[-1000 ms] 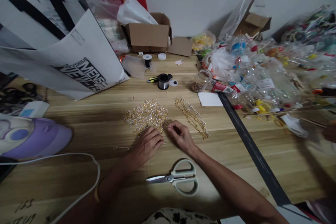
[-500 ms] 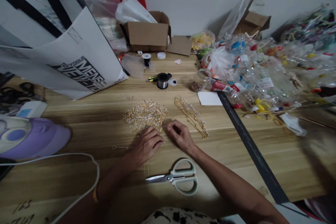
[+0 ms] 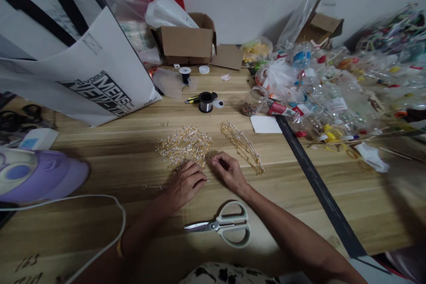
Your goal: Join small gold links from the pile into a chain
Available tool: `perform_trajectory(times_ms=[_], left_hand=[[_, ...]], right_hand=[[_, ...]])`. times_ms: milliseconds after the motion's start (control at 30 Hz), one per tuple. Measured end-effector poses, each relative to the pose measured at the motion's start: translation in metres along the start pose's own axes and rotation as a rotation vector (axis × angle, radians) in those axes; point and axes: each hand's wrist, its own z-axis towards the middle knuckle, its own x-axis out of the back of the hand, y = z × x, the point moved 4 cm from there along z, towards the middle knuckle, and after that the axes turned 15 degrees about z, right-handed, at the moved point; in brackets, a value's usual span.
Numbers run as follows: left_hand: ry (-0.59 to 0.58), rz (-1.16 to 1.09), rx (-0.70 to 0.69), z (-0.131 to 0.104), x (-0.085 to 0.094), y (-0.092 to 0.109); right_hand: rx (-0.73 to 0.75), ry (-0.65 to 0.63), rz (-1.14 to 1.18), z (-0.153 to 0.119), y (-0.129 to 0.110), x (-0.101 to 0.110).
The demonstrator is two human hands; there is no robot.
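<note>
My left hand (image 3: 184, 183) and my right hand (image 3: 229, 171) rest close together on the wooden table (image 3: 109, 159), fingers curled at the near edge of a heap of small gold and clear chain pieces (image 3: 185, 145). The fingertips pinch at something tiny between the two hands; I cannot make out what it is. A row of finished gold chains (image 3: 242, 147) lies just right of my right hand. One short chain piece (image 3: 151, 187) lies alone left of my left hand. Pale-handled scissors (image 3: 222, 226) lie shut below both hands.
A white printed bag (image 3: 73, 62) leans at the left, a purple device (image 3: 33, 173) with a white cable (image 3: 109, 230) nearer. Wire spools (image 3: 206, 101), a bead jar (image 3: 252, 102), a cardboard box (image 3: 188, 42), a white card (image 3: 265, 124) and a black strip (image 3: 316, 182) lie beyond. Plastic bottles (image 3: 333, 97) crowd the right.
Both hands stay at the edge of the heap with only slight finger motion. The view has shifted a little.
</note>
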Motion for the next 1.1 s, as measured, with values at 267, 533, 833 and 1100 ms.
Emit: perform_trajectory(times_ms=[267, 533, 833, 1100], left_hand=[[0.017, -0.009, -0.012, -0.0008, -0.0016, -0.0019], [0.015, 0.006, -0.017, -0.0016, -0.0021, -0.0024], [0.005, -0.019, 0.006, -0.002, -0.0031, -0.0016], [0.0, -0.006, -0.003, -0.002, -0.0034, -0.0019]], right_hand=[[0.007, 0.003, -0.015, 0.0006, -0.001, -0.0003], [-0.003, 0.012, 0.002, 0.0004, -0.0013, 0.0], [-0.006, 0.005, 0.003, 0.0007, -0.0016, 0.0001], [0.001, 0.01, -0.008, 0.0005, -0.0021, 0.0001]])
